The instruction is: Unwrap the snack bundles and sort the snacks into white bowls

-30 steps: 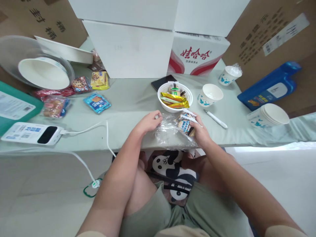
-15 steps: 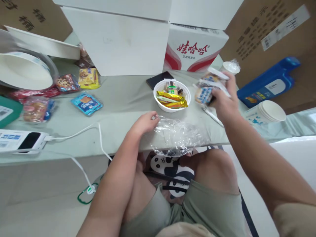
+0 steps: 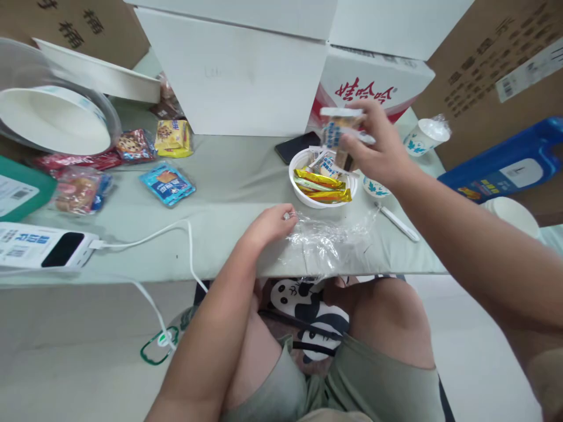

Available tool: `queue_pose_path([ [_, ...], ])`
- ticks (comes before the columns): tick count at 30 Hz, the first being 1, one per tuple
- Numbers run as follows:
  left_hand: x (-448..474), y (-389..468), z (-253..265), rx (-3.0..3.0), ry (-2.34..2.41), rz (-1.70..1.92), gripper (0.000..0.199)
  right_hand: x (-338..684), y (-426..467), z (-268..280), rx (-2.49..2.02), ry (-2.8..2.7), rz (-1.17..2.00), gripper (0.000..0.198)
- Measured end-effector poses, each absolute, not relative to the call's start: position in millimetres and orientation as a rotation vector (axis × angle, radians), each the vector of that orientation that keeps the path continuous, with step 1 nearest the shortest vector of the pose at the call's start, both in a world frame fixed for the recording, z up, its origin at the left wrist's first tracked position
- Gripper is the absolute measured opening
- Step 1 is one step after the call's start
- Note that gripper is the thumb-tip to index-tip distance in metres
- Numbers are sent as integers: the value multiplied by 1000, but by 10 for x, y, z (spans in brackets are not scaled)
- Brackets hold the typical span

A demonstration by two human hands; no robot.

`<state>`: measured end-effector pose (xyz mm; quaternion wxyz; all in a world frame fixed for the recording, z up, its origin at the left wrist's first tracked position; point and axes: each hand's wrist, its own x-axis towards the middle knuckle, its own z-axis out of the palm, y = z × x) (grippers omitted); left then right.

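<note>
My right hand (image 3: 378, 140) is closed on wrapped snack packets (image 3: 343, 126) with blue print on clear film. It hovers over the back right of a white bowl (image 3: 314, 202). Inside the bowl lie yellow snack sticks (image 3: 323, 180) and another wrapped packet (image 3: 329, 164) with blue print, partly behind them. My left hand (image 3: 277, 223) pinches the left end of a clear plastic bag (image 3: 325, 240), which lies crumpled along the table's front edge and hangs slightly over it.
Behind the bowl lies a black phone (image 3: 297, 146). A white pen-like stick (image 3: 398, 223), paper cups (image 3: 426, 138) and a blue bottle (image 3: 505, 167) are on the right. Snack packets (image 3: 167, 183), a white power bank (image 3: 48, 249) with cable and a large tub (image 3: 53, 123) occupy the left.
My right hand has moved left with the snack packets, from beside the bowl to above it. Another blue-printed packet now shows in the bowl. My left hand keeps its pinch on the bag.
</note>
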<state>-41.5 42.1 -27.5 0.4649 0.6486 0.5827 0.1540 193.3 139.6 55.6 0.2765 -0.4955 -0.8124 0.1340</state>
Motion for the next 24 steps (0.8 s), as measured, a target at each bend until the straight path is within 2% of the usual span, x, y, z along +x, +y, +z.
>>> queue_pose_path([
  [5, -362, 423, -278, 1634, 1421, 371, 7, 1717, 1752, 593, -1382, -2453, 439, 51],
  [9, -351, 399, -272, 1692, 1401, 339, 7, 1828, 1924, 663, -1538, -2557, 374, 33],
  [12, -358, 394, -262, 1708, 1396, 302, 7, 1915, 1870, 773, -1552, -2556, 366, 23],
  [15, -372, 388, -249, 1685, 1397, 296, 6, 2027, 1688, 836, -1636, -2505, 283, 28],
  [19, -375, 370, -233, 1659, 1397, 323, 6, 2233, 1453, 744, -1722, -2345, 189, 19],
  [24, -327, 386, -209, 1594, 1402, 397, 10, 2338, 1489, 573, -2010, -2210, 417, 14],
])
